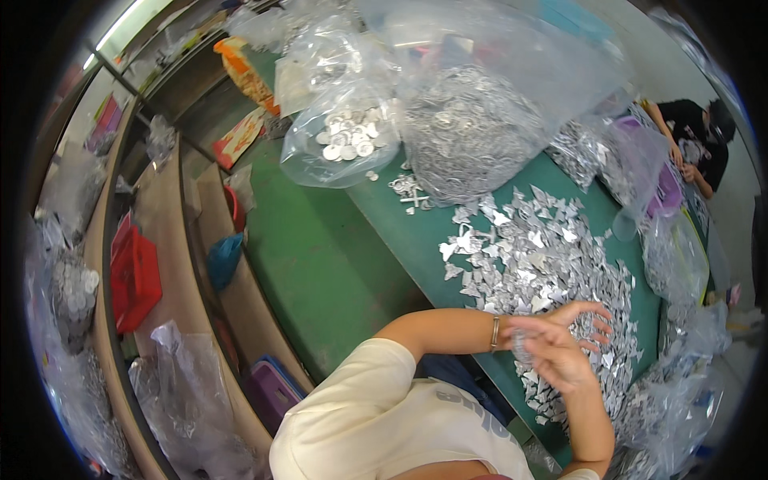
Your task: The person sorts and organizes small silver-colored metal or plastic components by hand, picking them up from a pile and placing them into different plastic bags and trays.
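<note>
Lower right of frame, both hands (560,344) are meeting over the foil scraps (544,256), fingers loosely curled, seemingly pinching one small piece for handling.

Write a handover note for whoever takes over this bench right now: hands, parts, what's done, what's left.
Left hand, bracelet at the wrist: raised over the heap, fingers spread; too blurred to judge its grip.
Right hand: pressed close to the left one; cannot tell what it holds.
Parts: loose silver pieces spread on the green table; beyond them, a clear bag of silver scraps and a clear bag of round discs.
Done: nothing shows it.
Left: the whole heap lies loose on the table.
</note>
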Tool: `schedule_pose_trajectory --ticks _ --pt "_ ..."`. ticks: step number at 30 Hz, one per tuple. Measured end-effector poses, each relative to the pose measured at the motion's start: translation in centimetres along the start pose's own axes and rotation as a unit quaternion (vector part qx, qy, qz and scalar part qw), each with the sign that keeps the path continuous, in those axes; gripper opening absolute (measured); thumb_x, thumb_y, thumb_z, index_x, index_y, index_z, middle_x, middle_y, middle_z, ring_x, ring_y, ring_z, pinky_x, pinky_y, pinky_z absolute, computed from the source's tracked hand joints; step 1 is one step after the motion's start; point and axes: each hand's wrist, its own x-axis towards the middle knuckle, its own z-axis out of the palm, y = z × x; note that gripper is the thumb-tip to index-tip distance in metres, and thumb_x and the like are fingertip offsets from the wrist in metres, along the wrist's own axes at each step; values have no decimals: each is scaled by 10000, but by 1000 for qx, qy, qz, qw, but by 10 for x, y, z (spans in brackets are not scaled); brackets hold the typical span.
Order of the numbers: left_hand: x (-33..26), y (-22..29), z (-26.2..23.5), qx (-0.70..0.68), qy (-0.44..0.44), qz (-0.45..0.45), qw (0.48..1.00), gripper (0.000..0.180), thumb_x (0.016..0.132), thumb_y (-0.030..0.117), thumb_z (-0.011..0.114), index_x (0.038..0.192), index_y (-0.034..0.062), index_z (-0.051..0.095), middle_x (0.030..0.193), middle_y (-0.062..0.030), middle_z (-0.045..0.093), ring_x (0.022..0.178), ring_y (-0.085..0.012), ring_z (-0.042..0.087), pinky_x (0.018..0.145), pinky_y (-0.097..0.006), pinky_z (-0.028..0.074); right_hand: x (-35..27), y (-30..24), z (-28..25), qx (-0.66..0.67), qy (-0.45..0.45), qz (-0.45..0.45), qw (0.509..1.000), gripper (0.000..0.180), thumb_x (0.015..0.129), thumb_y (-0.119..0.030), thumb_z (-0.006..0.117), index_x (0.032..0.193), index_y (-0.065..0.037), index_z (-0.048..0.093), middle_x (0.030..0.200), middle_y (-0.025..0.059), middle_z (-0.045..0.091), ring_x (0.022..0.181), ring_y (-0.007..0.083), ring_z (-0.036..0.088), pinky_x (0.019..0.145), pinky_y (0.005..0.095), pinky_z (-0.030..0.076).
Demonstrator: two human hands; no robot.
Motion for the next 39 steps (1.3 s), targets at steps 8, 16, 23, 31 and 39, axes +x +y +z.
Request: schedule_pose_trajectory --ticks 8,16,23,31,39 --pt "-9 15 7 32 -6 50 998 458 897 359 477 1230 54 398 1138 -162 513 1039 -286 535 891 -408 446 155 -47 134 78 -105 -63 989 496 859 31 441 1313 94 253 1294 208 412 1167 266 457 1015 362 363" --pt "-10 15 7 -8 -56 75 996 399 910 337 459 1198 65 412 1116 -142 523 1023 -262 538 879 -401 448 135 -67 109 -131 -109 -155 973 307 891 -76 470 1167 58 483 1080 155 572 937 196 574 844 307 453" --pt "-3 16 2 -74 -17 119 990 260 912 333 401 1027 117 487 1000 -25 509 983 -149 507 738 -302 444 17 -56 -1 -268 206 -368 866 209 879 -47 506 1068 23 560 876 56 607 738 93 544 666 220 436" --pt "-5 16 14 -97 -78 39 991 551 937 464 269 1333 86 332 1297 -197 414 1256 -307 355 1021 -476 299 -21 18 -55 -637 398 -359 555 574 716 -209 680 1217 -34 462 1169 158 479 1060 308 495 834 403 432" --pt "-10 2 20 8 -45 -59 997 700 901 576 223 1346 35 243 1285 -191 392 1220 -318 386 994 -469 342 -28 34 -108 -582 398 -489 515 351 698 -99 693 1021 -19 582 956 143 584 875 313 565 758 358 457"
